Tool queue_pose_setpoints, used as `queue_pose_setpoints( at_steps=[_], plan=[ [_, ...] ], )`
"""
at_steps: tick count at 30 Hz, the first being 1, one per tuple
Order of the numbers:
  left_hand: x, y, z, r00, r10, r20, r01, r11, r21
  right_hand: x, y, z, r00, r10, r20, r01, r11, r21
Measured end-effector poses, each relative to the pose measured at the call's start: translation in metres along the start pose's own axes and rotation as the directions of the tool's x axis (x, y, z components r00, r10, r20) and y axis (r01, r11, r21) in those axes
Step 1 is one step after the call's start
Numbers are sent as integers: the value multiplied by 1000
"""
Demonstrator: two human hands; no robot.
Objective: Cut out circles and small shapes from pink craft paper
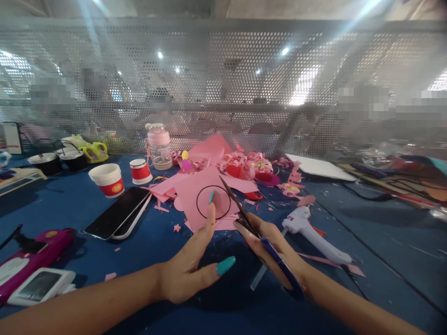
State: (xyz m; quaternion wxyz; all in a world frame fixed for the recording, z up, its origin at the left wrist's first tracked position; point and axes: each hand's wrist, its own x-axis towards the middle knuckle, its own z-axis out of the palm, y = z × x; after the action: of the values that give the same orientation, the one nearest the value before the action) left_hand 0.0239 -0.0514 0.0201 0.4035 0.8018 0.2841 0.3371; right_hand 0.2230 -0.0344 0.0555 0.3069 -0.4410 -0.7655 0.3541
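A pink paper sheet with a black circle drawn on it faces me, tilted up above the table. My left hand holds it at the lower edge: one finger with a teal nail lies across the front, the other fingers seem hidden behind, and the thumb stands apart. In my right hand is a pair of scissors with dark blue handles. Their blades point up and left, along the sheet's right side; whether they touch the paper I cannot tell. Behind the sheet lie more pink paper and curled scraps.
A white glue gun lies right of my right hand. Leftward are a phone, paper cups, a smaller red-and-white cup and a magenta device. A clear bottle stands before the perforated metal screen.
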Motion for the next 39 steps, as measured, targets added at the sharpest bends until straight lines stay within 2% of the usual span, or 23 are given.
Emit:
queue_pose_setpoints(
  at_steps=[8, 16, 24, 39],
  plan=[
    [-2, -2, 0, 1000, -3, -12, 4, 999, 38, 0, 0, -1, 1000, -6, -28, 6, 1000, -29],
    [-2, -3, 0, 999, -31, -16, 31, 1000, 6, 0, 4, 0, 998, -8, -58, 5, 999, -40],
    [-2, -4, 2, 999, -17, -29, 16, 1000, -12, 0, -1, 0, 1000, 10, -21, -11, 998, -64],
    [-2, -6, 2, 1000, -8, -23, 9, 1000, 13, -1, 3, 0, 999, -6, -36, 4, 997, -73]
  ],
)
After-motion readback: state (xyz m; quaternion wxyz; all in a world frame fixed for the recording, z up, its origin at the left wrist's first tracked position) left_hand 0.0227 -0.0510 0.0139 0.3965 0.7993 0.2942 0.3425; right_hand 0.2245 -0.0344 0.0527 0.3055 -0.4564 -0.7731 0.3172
